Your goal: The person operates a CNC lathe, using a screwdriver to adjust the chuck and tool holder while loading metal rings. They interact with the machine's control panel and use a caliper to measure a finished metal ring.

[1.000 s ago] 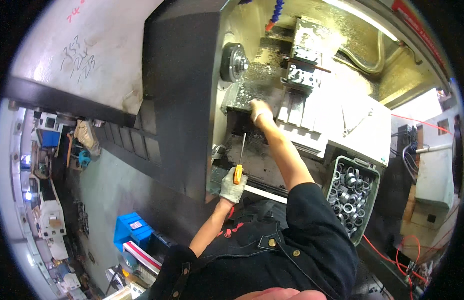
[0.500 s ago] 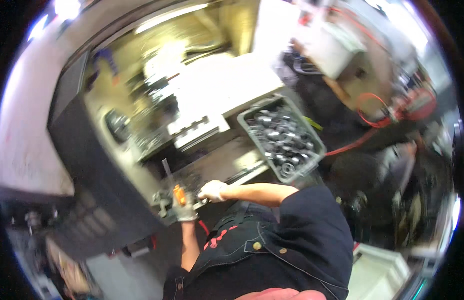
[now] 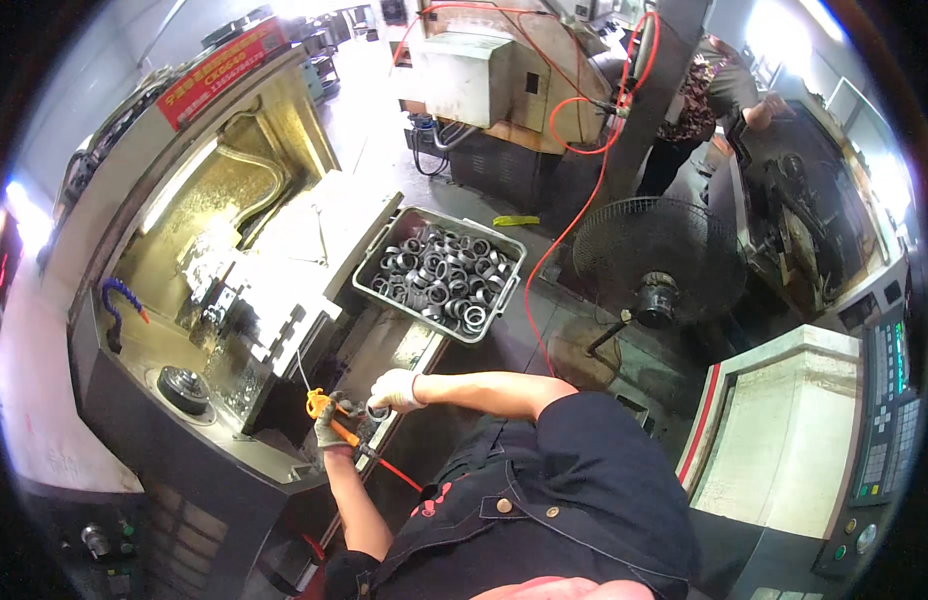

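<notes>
My left hand [image 3: 331, 432], in a soiled glove, is wrapped round an orange air blow gun [image 3: 318, 402]. Its thin nozzle points up and away, and a red hose [image 3: 399, 474] trails from the grip end toward my body. Close beside it on the right, my right hand [image 3: 398, 387], in a white glove, has its fingers closed on a metal ring [image 3: 379, 411]. The ring is partly covered by the fingers. Both hands are over the front ledge of an open lathe [image 3: 209, 455]. Beyond my right forearm stands a grey plastic bin [image 3: 396, 318] filled with similar metal rings [image 3: 446, 268].
Inside the lathe are a round chuck-like part [image 3: 184, 388] and a bright-lit bed. A pedestal fan [image 3: 656, 265] stands to the right, behind a red air hose [image 3: 544, 260]. A machine control panel [image 3: 884, 410] is at far right. Another person [image 3: 699, 110] stands at a machine farther back.
My view has swung right, so the bin and lathe appear farther left, and the picture is sharper. The blow gun has tilted in my left hand. Both hands keep their hold close together.
</notes>
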`<state>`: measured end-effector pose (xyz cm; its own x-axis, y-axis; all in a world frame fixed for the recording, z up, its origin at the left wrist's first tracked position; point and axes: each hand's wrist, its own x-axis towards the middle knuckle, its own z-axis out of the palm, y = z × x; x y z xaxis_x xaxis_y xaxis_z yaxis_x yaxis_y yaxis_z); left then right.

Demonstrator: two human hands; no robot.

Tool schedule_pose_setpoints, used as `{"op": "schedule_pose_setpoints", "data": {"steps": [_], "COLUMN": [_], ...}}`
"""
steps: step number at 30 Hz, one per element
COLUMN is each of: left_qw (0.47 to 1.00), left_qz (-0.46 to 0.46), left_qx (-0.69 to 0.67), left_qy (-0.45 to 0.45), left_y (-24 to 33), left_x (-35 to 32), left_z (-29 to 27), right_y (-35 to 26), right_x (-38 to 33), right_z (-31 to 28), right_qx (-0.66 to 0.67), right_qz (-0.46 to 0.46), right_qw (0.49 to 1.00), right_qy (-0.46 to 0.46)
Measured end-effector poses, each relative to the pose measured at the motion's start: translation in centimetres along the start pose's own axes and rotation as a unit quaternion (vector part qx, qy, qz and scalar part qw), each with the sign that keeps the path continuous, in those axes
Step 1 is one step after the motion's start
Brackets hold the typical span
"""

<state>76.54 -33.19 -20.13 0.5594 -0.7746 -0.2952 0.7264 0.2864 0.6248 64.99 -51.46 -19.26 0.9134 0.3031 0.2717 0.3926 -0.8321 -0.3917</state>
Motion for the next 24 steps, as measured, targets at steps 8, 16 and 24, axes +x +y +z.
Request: {"op": "schedule_pose_setpoints", "data": {"steps": [8, 16, 24], "left_qw": [0.979, 0.885, 0.494], "left_qz": [0.123, 0.188, 0.329], "left_qx": [0.051, 0.258, 0.663], "left_qy": [0.151, 0.340, 0.456], "left_y": [-0.7, 5.3, 5.8], "left_x": [0.3, 1.1, 2.4], "left_z": [-0.8, -4.7, -2.6], "right_y": [1.3, 1.9, 6.4], "right_x": [0.7, 1.4, -6.7], "right_z": [-2.6, -2.1, 2.9], "right_qx": [0.165, 0.389, 0.754], "right_qz": [0.218, 0.323, 0.404], "right_qw": [0.959, 0.858, 0.514], "right_qy": [0.078, 0.089, 0.063]}}
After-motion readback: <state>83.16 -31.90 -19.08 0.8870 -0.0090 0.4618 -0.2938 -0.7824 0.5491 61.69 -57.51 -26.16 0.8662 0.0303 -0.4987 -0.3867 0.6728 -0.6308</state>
